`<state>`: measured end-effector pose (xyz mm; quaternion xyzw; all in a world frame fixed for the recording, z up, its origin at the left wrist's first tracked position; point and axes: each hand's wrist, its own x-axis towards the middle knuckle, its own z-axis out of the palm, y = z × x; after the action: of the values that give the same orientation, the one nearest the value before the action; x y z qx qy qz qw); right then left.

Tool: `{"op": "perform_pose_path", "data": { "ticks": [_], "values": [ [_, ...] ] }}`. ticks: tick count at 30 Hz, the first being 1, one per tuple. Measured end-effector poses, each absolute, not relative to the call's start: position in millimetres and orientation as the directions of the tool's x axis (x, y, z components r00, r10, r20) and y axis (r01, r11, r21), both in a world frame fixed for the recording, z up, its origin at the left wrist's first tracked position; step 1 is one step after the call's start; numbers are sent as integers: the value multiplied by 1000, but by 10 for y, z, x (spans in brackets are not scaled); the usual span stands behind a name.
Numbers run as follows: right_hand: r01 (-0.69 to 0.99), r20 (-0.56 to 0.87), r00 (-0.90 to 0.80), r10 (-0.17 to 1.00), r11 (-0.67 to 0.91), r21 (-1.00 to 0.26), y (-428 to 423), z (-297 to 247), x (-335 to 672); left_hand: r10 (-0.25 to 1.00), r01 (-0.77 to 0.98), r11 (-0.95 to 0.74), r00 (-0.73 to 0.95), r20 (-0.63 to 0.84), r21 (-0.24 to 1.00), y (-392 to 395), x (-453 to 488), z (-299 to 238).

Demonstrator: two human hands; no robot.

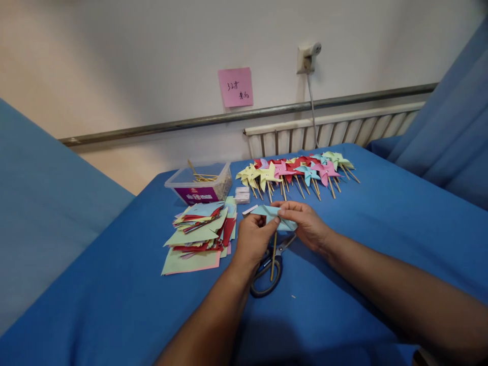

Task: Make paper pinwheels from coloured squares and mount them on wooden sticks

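Between my two hands is a light blue paper pinwheel (270, 212), its blades partly folded. My left hand (254, 235) pinches its left side, thumb near the middle. On the other side, my right hand (303, 219) is closed on the right part of the paper. A thin wooden stick (273, 262) shows below the paper; whether it is joined to it I cannot tell. Scissors (267, 279) with dark handles lie on the table beneath my hands. Left of them is a pile of cut coloured paper (198, 234). A small whitish box (242, 195) stands beyond my left hand.
Several finished pinwheels (292, 170) on sticks lie at the back of the blue-covered table (125, 284). A clear plastic box (200, 183) holding sticks stands back left. Behind are a metal rail (190, 122), a radiator (343, 129) and a socket with a cord (306, 60). Blue curtains hang on both sides.
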<state>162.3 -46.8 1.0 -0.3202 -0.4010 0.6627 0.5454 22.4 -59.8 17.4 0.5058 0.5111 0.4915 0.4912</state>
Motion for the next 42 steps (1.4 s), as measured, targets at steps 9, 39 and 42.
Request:
{"op": "perform_pose_path", "data": {
  "ticks": [9,39,42],
  "values": [
    [-471,-23,3,1000,-19,-882,-455,32,1604,998,-68,36,-42,-38,997,-592,206,201],
    [-511,-20,-199,980,-121,-851,-449,48,1618,972,-334,224,140,-187,916,-614,192,268],
    [-470,11,-171,985,-72,-880,-427,-19,1604,973,-341,227,116,-198,912,-616,194,250]
  ]
}}
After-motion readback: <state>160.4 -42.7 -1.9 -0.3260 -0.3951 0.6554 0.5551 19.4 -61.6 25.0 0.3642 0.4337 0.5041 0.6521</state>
